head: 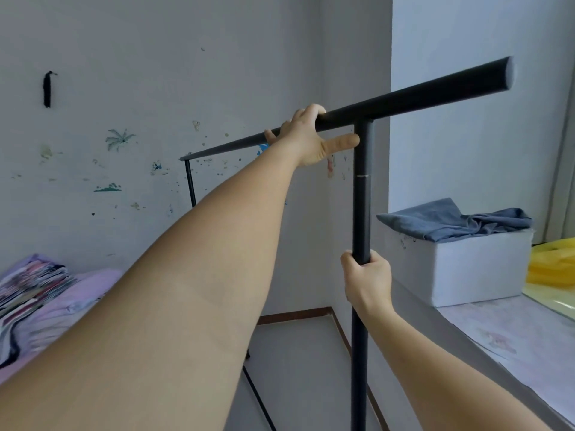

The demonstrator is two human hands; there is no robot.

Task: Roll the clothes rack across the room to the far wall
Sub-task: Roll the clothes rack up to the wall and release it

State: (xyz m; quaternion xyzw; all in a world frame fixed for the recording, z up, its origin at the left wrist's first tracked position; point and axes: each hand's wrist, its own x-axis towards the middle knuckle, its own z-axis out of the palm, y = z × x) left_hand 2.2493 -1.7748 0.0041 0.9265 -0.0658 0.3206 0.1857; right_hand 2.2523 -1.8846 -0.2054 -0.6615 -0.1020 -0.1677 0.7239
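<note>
A black metal clothes rack (pixel 362 200) stands right in front of me, bare of clothes. Its top bar runs from upper right down toward the far left, where a thin far upright (pixel 190 185) meets it. My left hand (pixel 306 138) is wrapped over the top bar just left of the near upright, thumb pointing at the post. My right hand (pixel 367 276) grips the near upright about halfway down. The rack's lower rail (pixel 258 396) shows near the floor. Its wheels are hidden.
A stained grey wall (pixel 140 88) is close ahead and meets a side wall at a corner. A ledge (pixel 497 331) on the right carries a white box (pixel 476 265) with grey cloth (pixel 451 222) and something yellow (pixel 553 265). A bed with purple bedding (pixel 46 300) lies at left.
</note>
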